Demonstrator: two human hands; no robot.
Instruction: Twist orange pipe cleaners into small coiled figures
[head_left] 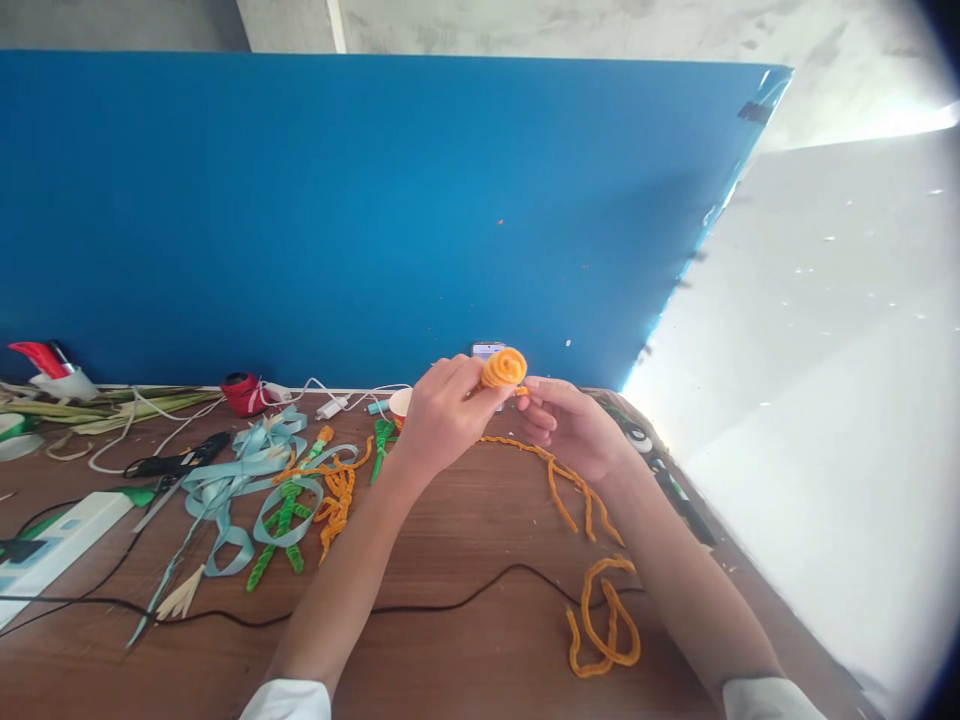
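Observation:
An orange pipe cleaner, wound into a round spiral bud [505, 366], is gripped between the thumb and fingers of my left hand [450, 412]. Close beside it on the right, my right hand [564, 422] pinches the loose end of the orange pipe cleaner just below the coil. Both hands are raised above the brown table [442, 650]. Loose orange pipe cleaners [574, 482] lie beneath my right hand, and another bent orange pipe cleaner [630, 640] rests nearer to me. My left fingers hide the lower part of the coil.
Light blue ribbon [225, 490] tangles with green pipe-cleaner pieces [283, 525] on the left. A hot glue gun [184, 458], white power strip [64, 550] and black cable [480, 598] lie there too. A phone [487, 349] leans at the blue partition [390, 220].

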